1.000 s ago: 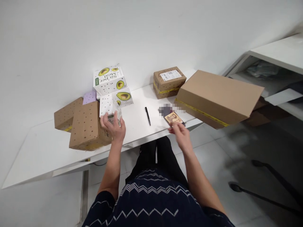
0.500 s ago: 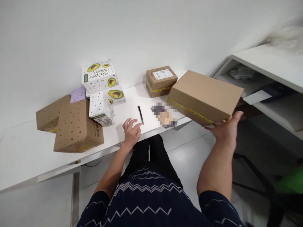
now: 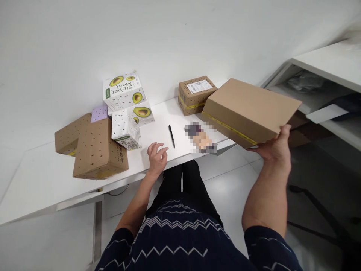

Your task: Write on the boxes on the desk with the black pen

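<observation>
My right hand (image 3: 273,145) grips the near right corner of a large plain cardboard box (image 3: 248,107) with yellow tape along its side. The box is tilted at the right end of the table, close beside a smaller dotted cardboard box (image 3: 196,96) that carries a white label. Some of the right fingers are hidden under the cardboard. Over the table's front edge, my left hand (image 3: 157,158) holds nothing, its fingers loosely curled and apart. A black pen (image 3: 172,136) lies just beyond its fingertips. Right of the pen is a pixelated, unreadable item (image 3: 200,137).
White avocado-print boxes (image 3: 124,90) are stacked at the back left of the white table (image 3: 36,180). Dotted brown cartons (image 3: 97,150) and a purple box (image 3: 99,113) stand beside them. A white shelf unit (image 3: 327,56) with bags inside is at the right.
The whole view has shifted slightly, so the table and boxes appear farther right. My right hand keeps its hold on the large box, and my left hand stays near the pen.
</observation>
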A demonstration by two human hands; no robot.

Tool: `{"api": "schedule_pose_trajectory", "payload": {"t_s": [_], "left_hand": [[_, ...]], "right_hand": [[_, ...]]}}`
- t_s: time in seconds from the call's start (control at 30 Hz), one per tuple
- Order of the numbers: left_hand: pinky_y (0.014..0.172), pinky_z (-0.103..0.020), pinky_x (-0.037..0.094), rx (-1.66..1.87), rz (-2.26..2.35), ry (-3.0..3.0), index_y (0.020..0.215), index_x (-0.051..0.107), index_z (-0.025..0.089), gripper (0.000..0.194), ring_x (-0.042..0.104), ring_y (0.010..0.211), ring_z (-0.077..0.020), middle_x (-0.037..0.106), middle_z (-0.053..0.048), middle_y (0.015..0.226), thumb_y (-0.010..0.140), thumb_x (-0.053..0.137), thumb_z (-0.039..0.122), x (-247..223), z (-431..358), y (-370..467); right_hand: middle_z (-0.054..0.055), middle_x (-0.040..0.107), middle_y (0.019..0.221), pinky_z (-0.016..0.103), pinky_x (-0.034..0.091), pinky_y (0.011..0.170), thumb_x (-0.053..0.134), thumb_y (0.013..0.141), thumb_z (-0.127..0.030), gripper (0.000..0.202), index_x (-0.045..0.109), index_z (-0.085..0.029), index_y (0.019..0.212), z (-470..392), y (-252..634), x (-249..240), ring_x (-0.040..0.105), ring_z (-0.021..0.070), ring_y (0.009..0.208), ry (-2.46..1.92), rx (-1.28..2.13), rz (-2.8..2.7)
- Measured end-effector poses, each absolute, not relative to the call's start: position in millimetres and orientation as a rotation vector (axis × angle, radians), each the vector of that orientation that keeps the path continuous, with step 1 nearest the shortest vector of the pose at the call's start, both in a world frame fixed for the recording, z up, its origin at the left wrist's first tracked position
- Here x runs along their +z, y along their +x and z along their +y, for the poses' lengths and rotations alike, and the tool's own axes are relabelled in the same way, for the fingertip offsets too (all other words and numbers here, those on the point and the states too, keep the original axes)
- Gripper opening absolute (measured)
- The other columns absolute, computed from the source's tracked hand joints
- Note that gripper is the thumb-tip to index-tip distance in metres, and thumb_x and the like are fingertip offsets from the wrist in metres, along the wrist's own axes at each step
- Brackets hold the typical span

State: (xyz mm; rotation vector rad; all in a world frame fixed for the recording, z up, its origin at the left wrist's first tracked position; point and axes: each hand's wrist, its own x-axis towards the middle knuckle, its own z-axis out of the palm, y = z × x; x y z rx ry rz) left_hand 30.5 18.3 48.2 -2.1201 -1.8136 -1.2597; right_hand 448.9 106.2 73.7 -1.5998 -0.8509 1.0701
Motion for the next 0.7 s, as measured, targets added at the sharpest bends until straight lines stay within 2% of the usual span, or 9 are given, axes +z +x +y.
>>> {"api": "schedule_pose_trajectory", "payload": {"t_s": [0.03, 0.1, 0.2, 0.3, 0.4, 0.5, 0.6, 0.7], "left_hand": [[0.103, -0.045, 0.042, -1.280, -1.802, -2.113, 0.088, 0.076, 0.025, 0.028, 0.051, 0.116, -0.0261, 0.068, -0.007, 0.105, 0.081, 0.055, 0.008, 48.0, 19.2, 30.9], [0.103, -0.045, 0.043, -1.335, -1.776, -2.107, 0.088, 0.075, 0.024, 0.026, 0.053, 0.114, -0.0252, 0.068, -0.008, 0.104, 0.083, 0.054, 0.009, 48.3, 22.1, 32.1], [0.101, -0.044, 0.044, -1.461, -1.760, -2.149, 0.092, 0.074, 0.022, 0.023, 0.057, 0.109, -0.0232, 0.068, -0.009, 0.102, 0.088, 0.053, 0.016, 54.5, 36.6, 35.4], [0.103, -0.044, 0.044, -1.640, -1.835, -2.324, 0.116, 0.067, 0.021, 0.029, 0.059, 0.114, -0.0234, 0.067, -0.011, 0.117, 0.092, 0.052, 0.029, 71.7, 72.1, 46.3], [0.103, -0.046, 0.045, -1.845, -1.939, -2.611, 0.144, 0.044, 0.023, 0.057, 0.056, 0.124, -0.0268, 0.053, -0.015, 0.143, 0.093, 0.053, 0.046, 99.1, 122.8, 73.6], [0.115, -0.049, 0.032, -1.960, -1.731, -2.950, 0.151, 0.034, 0.029, 0.063, 0.034, 0.146, -0.0279, 0.034, -0.009, 0.160, 0.095, 0.044, 0.057, 127.4, 163.3, 115.1], [0.121, -0.050, 0.022, -1.830, -1.647, -3.289, 0.151, 0.035, 0.026, 0.064, 0.024, 0.151, -0.0271, 0.030, -0.008, 0.162, 0.097, 0.031, 0.061, 146.0, 169.3, 148.9], [0.122, -0.046, 0.022, -1.903, -1.626, -3.240, 0.147, 0.041, 0.022, 0.065, 0.029, 0.149, -0.0270, 0.035, -0.012, 0.159, 0.096, 0.036, 0.061, 152.6, 136.6, 149.8]], "right_hand": [[0.024, 0.041, 0.144, 0.042, 0.037, 0.070, -0.001, 0.094, -0.058, 0.071, 0.027, -0.030, 0.153, 106.1, 446.5, 75.2, 0.056, 0.0231, 0.087, -1.531, 1.139, -0.756], [0.020, 0.043, 0.143, 0.044, 0.039, 0.073, 0.014, 0.092, -0.061, 0.066, 0.038, -0.032, 0.146, 103.3, 443.1, 75.1, 0.055, 0.0245, 0.091, -1.396, 1.159, -0.665], [0.013, 0.054, 0.130, 0.050, 0.042, 0.077, 0.043, 0.076, -0.066, 0.061, 0.057, -0.031, 0.124, 94.1, 441.1, 68.5, 0.054, 0.0293, 0.097, -1.107, 1.152, -0.595], [0.010, 0.060, 0.121, 0.053, 0.045, 0.079, 0.062, 0.061, -0.056, 0.052, 0.065, -0.027, 0.105, 83.6, 442.0, 59.3, 0.055, 0.0322, 0.101, -0.877, 1.142, -0.504], [0.009, 0.062, 0.118, 0.051, 0.048, 0.079, 0.064, 0.057, -0.043, 0.042, 0.066, -0.025, 0.095, 75.1, 444.4, 52.2, 0.056, 0.0310, 0.102, -0.780, 1.120, -0.436], [0.007, 0.063, 0.119, 0.048, 0.051, 0.078, 0.063, 0.055, -0.036, 0.040, 0.066, -0.026, 0.094, 67.1, 444.5, 49.8, 0.056, 0.0292, 0.104, -0.788, 1.078, -0.467], [0.004, 0.064, 0.117, 0.041, 0.052, 0.075, 0.063, 0.053, -0.027, 0.044, 0.067, -0.027, 0.097, 56.2, 439.9, 53.7, 0.057, 0.0251, 0.101, -0.821, 0.993, -0.533], [0.003, 0.066, 0.111, 0.032, 0.050, 0.073, 0.063, 0.052, -0.019, 0.050, 0.069, -0.027, 0.101, 41.3, 429.7, 63.8, 0.059, 0.0196, 0.096, -0.819, 0.885, -0.604]]}}
